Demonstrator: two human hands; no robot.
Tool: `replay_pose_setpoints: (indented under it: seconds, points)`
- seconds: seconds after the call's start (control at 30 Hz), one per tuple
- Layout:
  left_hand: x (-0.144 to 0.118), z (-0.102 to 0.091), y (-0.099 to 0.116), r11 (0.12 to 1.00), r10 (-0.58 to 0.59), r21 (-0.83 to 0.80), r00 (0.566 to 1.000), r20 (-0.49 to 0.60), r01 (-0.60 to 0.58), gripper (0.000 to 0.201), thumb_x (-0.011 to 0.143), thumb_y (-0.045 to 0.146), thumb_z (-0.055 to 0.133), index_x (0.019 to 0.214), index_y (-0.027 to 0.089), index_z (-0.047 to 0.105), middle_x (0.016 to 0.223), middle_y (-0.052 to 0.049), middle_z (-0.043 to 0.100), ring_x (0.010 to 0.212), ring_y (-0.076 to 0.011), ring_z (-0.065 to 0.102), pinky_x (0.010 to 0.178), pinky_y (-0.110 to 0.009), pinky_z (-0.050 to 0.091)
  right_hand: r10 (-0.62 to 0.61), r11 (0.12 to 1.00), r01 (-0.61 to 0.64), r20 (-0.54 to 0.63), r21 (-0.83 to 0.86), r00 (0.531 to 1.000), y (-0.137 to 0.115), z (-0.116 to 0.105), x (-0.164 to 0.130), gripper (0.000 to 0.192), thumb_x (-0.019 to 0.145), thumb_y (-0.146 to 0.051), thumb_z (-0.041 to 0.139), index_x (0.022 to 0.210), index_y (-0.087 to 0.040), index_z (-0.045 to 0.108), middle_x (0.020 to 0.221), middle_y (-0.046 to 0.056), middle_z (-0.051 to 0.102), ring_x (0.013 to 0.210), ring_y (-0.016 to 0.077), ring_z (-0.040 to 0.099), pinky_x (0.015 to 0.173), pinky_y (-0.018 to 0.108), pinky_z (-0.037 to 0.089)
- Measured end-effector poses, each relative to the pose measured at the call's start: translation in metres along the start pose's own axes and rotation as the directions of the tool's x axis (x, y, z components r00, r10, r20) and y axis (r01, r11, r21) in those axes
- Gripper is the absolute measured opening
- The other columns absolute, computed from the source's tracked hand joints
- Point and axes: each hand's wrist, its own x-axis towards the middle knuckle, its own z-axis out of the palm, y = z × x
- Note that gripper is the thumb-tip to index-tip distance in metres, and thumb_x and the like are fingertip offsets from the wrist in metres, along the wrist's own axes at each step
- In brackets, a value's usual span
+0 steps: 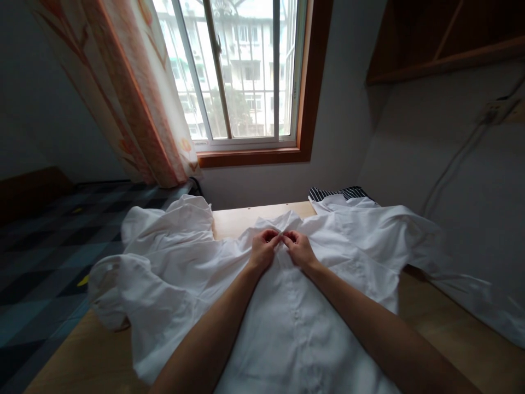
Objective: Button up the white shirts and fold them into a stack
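**Two hands at the collar of a white shirt**

A pale wooden surface [250, 216] fills the lower part of the frame, bare only in a strip at centre and at the lower corners. Spread over it lies a white shirt [287, 323], front up, its placket running down the middle toward the bottom edge, its sleeves bunched at left and trailing off at right. Behind the shirt, right of centre, a striped dark-and-white cloth [338, 192] peeps out from under the white fabric.

Both hands meet at the centre of the frame, just under the collar. The left hand [262, 249] and the right hand [301, 249] each have a narrow grip, fingertips pinched on the shirt's front edges where they close; the fingertips of the two hands almost touch.

At the top centre a barred window [241, 71] in a brown wooden frame looks on a pale building. An orange-patterned curtain [135, 93] hangs at the upper left. A checked blue-and-dark bed cover [45, 246] lies at the left. At the upper right is a wooden shelf [443, 44], and a white cable [451, 164] runs down the grey wall.

What the fingertips pinch, button or hole, is too small to tell. The room is dim. The shirt's hem and both forearms are cut off at the bottom edge.
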Motion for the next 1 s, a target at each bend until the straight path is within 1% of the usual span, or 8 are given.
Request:
replay_pose_setpoints:
  seconds: [0.1, 0.37, 0.53, 0.7, 0.8, 0.87, 0.93, 1.0]
  points:
    - [0.000, 0.000, 0.000, 0.999, 0.033, 0.028, 0.999, 0.001, -0.033, 0.013, 0.070, 0.027, 0.068, 0.068, 0.014, 0.066, 0.065, -0.001, 0.063, 0.061, -0.0120, 0.054, 0.062, -0.024, 0.042, 0.025, 0.999, -0.026, 0.024, 0.044, 0.999, 0.002, 0.001, 0.002, 0.028, 0.071, -0.043, 0.060, 0.076, -0.016, 0.065, 0.072, 0.005, 0.067, 0.065, 0.0173, 0.058, 0.064, 0.029, 0.045]
    - [-0.011, 0.006, 0.009, 0.909, 0.236, 0.361, 0.971, -0.030, -0.210, 0.006, 0.077, 0.017, 0.064, 0.076, 0.016, 0.070, 0.078, -0.003, 0.069, 0.069, -0.0135, 0.059, 0.065, -0.024, 0.044, 0.056, 0.990, -0.053, -0.022, 0.129, 0.998, 0.007, 0.000, 0.004, 0.024, 0.069, -0.038, 0.062, 0.076, -0.016, 0.065, 0.075, 0.005, 0.068, 0.071, 0.0186, 0.059, 0.068, 0.029, 0.046]
    - [-0.010, 0.007, 0.004, 0.945, 0.183, 0.273, 0.983, 0.007, -0.178, 0.012, 0.082, 0.022, 0.060, 0.083, 0.016, 0.071, 0.080, -0.004, 0.071, 0.070, -0.0146, 0.063, 0.066, -0.024, 0.047, 0.029, 0.971, -0.046, 0.075, 0.235, 0.997, 0.008, -0.003, 0.007, 0.025, 0.069, -0.039, 0.063, 0.077, -0.016, 0.066, 0.072, 0.003, 0.066, 0.069, 0.0161, 0.057, 0.067, 0.027, 0.045]
    - [-0.009, 0.008, -0.002, 0.970, 0.105, 0.225, 0.994, -0.027, -0.096, 0.009, 0.078, 0.021, 0.061, 0.086, 0.016, 0.062, 0.074, -0.003, 0.067, 0.066, -0.0146, 0.063, 0.063, -0.024, 0.048, 0.056, 0.990, -0.065, 0.077, 0.127, 0.995, 0.008, -0.001, 0.007, 0.027, 0.069, -0.041, 0.062, 0.081, -0.017, 0.065, 0.073, 0.003, 0.067, 0.070, 0.0175, 0.059, 0.065, 0.028, 0.045]
    - [-0.012, 0.008, 0.003, 0.938, 0.142, 0.321, 0.990, -0.019, -0.129, 0.006, 0.079, 0.020, 0.061, 0.084, 0.017, 0.062, 0.079, -0.004, 0.068, 0.071, -0.0162, 0.064, 0.068, -0.026, 0.050, 0.030, 0.999, -0.030, 0.015, 0.036, 0.999, 0.010, -0.001, 0.007, 0.029, 0.072, -0.045, 0.060, 0.080, -0.017, 0.063, 0.071, 0.003, 0.064, 0.067, 0.0166, 0.056, 0.062, 0.027, 0.045]
    - [-0.012, 0.007, 0.007, 0.907, 0.179, 0.397, 0.981, -0.068, -0.138, 0.016, 0.078, 0.017, 0.060, 0.093, 0.020, 0.063, 0.093, -0.005, 0.070, 0.086, -0.0190, 0.066, 0.081, -0.031, 0.050, 0.021, 1.000, -0.020, -0.076, 0.009, 0.997, 0.014, -0.001, 0.009, 0.030, 0.077, -0.045, 0.054, 0.081, -0.017, 0.061, 0.068, 0.002, 0.060, 0.062, 0.0154, 0.053, 0.059, 0.026, 0.043]
    - [-0.011, 0.004, 0.008, 0.887, 0.160, 0.453, 0.980, -0.121, -0.089, 0.026, 0.076, 0.014, 0.061, 0.101, 0.021, 0.062, 0.105, -0.006, 0.070, 0.098, -0.0219, 0.064, 0.090, -0.035, 0.048, 0.039, 0.999, -0.039, -0.196, 0.006, 0.980, 0.020, -0.003, 0.012, 0.030, 0.081, -0.046, 0.047, 0.085, -0.018, 0.058, 0.064, 0.000, 0.056, 0.058, 0.0148, 0.051, 0.056, 0.026, 0.042]
    - [-0.008, 0.000, 0.007, 0.879, 0.103, 0.477, 0.983, -0.155, -0.017, 0.028, 0.076, 0.014, 0.060, 0.103, 0.019, 0.062, 0.104, -0.008, 0.070, 0.097, -0.0234, 0.064, 0.090, -0.036, 0.047, 0.052, 0.999, -0.053, -0.279, 0.005, 0.959, 0.026, -0.005, 0.015, 0.030, 0.085, -0.045, 0.041, 0.089, -0.019, 0.055, 0.062, -0.001, 0.053, 0.056, 0.0152, 0.050, 0.054, 0.026, 0.042]
